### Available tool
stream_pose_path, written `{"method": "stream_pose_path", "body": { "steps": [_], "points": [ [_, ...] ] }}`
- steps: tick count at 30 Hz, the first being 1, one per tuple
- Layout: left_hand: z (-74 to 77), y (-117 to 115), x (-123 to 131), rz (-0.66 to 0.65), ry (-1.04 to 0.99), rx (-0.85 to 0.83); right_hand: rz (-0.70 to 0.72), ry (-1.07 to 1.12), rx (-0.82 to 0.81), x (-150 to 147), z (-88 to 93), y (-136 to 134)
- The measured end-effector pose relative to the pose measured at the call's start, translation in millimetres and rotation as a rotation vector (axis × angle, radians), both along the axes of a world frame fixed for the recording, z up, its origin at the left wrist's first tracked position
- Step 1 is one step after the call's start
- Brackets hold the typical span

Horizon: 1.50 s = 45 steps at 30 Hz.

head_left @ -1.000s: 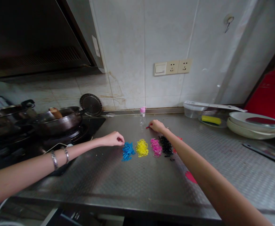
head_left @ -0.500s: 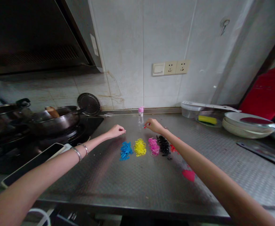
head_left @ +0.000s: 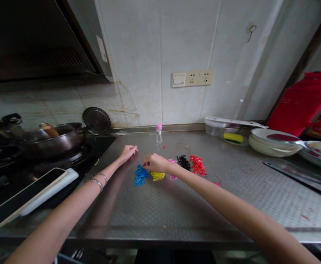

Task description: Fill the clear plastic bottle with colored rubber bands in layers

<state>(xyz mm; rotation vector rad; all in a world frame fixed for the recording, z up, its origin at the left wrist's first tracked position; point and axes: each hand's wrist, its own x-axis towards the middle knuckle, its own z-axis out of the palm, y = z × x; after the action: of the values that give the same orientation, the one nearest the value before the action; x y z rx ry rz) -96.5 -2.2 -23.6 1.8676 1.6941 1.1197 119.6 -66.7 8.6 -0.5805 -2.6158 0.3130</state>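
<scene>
My right hand point(head_left: 155, 162) reaches over the yellow pile point(head_left: 157, 176), its fingertips pinched at the upper edge of a pile of small blue rubber bands point(head_left: 141, 175). Whether a band is between them is hidden. My left hand point(head_left: 128, 153) rests on the counter just behind the blue pile, fingers curled together with nothing visible in them. To the right lie piles of pink point(head_left: 173, 176), black point(head_left: 183, 162) and red bands point(head_left: 198, 165); the right wrist partly covers the pink one. One small red piece point(head_left: 164, 146) lies alone before a clear bottle with a pink top point(head_left: 159, 128).
A phone on a pale block point(head_left: 50, 190) lies at the left, beside the stove with a pan point(head_left: 53, 141). Bowls point(head_left: 273, 145), a yellow sponge point(head_left: 232, 138), a plastic container point(head_left: 215, 126), a cleaver-like blade point(head_left: 295, 176) and a red thermos point(head_left: 298, 106) stand at the right.
My right hand has left the bottle and come nearer, leftward to the blue pile. A red piece from its fingers now lies on the counter. My left hand stays near its place.
</scene>
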Motion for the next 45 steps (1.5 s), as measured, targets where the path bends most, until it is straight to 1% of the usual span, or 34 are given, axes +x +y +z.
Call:
{"method": "stream_pose_path", "body": {
  "steps": [3, 6, 8, 11, 14, 17, 20, 23, 25, 27, 30, 35, 39, 43, 45],
  "points": [
    [-1.5, 0, -1, 0.001, -0.054, -0.017, 0.018, -0.020, -0.002, -2, 0.3, -3],
    [-0.5, -1, -1, -0.003, -0.062, -0.030, 0.013, -0.013, 0.002, -2, 4.1, -6],
    [0.3, -2, 0, -0.006, -0.034, -0.028, 0.011, 0.007, 0.008, 2, 9.1, -6],
    [1.4, -3, 3, -0.018, 0.084, 0.003, -0.011, 0.059, -0.002, 18, 17.3, -4],
    [2.8, 0, 8, -0.033, 0.236, 0.059, -0.080, 0.128, -0.016, 49, 21.5, 1],
    [4.1, 4, 21, -0.090, 0.348, 0.109, -0.185, 0.205, -0.026, 93, 19.4, 5],
    [5.0, 11, 44, -0.195, 0.396, 0.153, -0.345, 0.261, -0.050, 138, 11.2, 8],
    [6.1, 19, 72, -0.282, 0.443, 0.208, -0.485, 0.284, -0.032, 175, -0.2, 9],
    [7.0, 23, 90, -0.301, 0.491, 0.235, -0.552, 0.280, -0.030, 193, -6.8, 7],
    [7.7, 28, 105, -0.287, 0.530, 0.242, -0.586, 0.250, -0.038, 205, -10.6, 5],
    [8.8, 36, 119, -0.253, 0.539, 0.207, -0.585, 0.192, -0.041, 215, -10.6, 1],
    [12.7, 41, 133, -0.234, 0.460, 0.106, -0.588, 0.122, -0.035, 224, -3.1, -3],
    [16.2, 38, 138, -0.215, 0.455, 0.078, -0.586, 0.106, -0.023, 229, 0.8, -4],
    [17.2, 37, 140, -0.166, 0.486, 0.087, -0.591, 0.095, 0.000, 234, 0.2, -3],
    [16.9, 39, 140, -0.163, 0.499, 0.091, -0.606, 0.089, 0.001, 236, -0.5, -4]
  ]
}}
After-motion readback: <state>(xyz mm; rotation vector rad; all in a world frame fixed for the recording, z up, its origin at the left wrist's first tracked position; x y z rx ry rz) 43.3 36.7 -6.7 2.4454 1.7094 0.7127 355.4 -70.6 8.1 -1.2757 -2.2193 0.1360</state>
